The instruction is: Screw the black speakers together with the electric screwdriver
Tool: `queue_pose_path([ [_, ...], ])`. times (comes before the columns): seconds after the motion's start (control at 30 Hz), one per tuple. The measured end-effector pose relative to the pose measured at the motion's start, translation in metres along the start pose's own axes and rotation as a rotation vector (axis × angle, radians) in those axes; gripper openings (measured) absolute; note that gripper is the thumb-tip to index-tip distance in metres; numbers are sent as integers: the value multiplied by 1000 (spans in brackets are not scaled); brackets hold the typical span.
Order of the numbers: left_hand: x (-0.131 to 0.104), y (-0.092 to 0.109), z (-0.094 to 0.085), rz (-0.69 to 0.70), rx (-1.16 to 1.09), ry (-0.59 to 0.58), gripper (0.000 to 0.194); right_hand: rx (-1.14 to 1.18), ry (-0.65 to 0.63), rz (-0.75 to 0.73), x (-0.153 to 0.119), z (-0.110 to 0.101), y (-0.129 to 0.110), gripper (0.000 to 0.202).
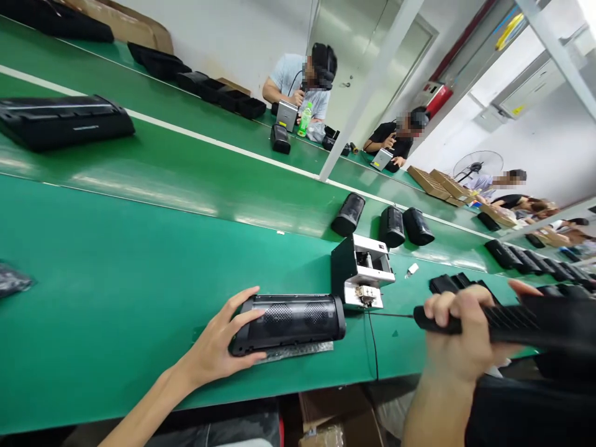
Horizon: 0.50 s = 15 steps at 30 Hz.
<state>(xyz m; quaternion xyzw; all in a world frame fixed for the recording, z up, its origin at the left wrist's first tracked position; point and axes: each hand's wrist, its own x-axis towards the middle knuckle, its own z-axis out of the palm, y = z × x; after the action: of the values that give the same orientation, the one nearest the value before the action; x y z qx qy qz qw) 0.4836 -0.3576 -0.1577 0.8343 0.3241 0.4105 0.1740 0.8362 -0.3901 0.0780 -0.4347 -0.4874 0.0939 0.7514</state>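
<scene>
A black speaker (298, 316) with a perforated grille lies lengthwise on the green bench. My left hand (228, 335) grips its left end, thumb below and fingers over the top. A strip of clear bubble wrap (302, 351) shows under the speaker's front edge. At the right, my right hand (465, 329) is wrapped round a black corded electric screwdriver (507, 320), raised close to the camera. Its far end is blurred and merges with dark shapes. Just beyond the speaker's right end stands a black and white screw feeder (367, 273).
Several black speakers (392, 226) stand behind the feeder, and another long one (65, 121) lies at the left. A thin cable (373, 347) hangs over the front edge. Co-workers (302, 81) sit across the bench. Cardboard boxes (342, 416) are below. A white post (367, 93) rises behind.
</scene>
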Motion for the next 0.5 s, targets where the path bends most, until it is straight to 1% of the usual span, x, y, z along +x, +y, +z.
queue_pose_path([
  [0.03,-1,0,0,-10,1,2,57,-3,21,-16,11,-2,11,50],
  [0.1,-1,-1,0,-30,4,9,57,-11,25,-30,23,-1,34,48],
  [0.2,-1,-2,-2,-21,13,-3,60,-23,-2,0,25,5,58,48],
  [0.27,-1,-3,-3,-6,18,-20,62,-20,-41,57,21,5,64,48],
  [0.37,0,-3,0,-2,-3,7,60,-7,-114,171,11,-1,57,48],
  [0.43,2,-1,1,-9,-30,26,60,7,-148,239,-3,-3,42,46],
  [0.5,5,3,2,-11,-71,24,64,64,-167,277,-23,2,21,46],
])
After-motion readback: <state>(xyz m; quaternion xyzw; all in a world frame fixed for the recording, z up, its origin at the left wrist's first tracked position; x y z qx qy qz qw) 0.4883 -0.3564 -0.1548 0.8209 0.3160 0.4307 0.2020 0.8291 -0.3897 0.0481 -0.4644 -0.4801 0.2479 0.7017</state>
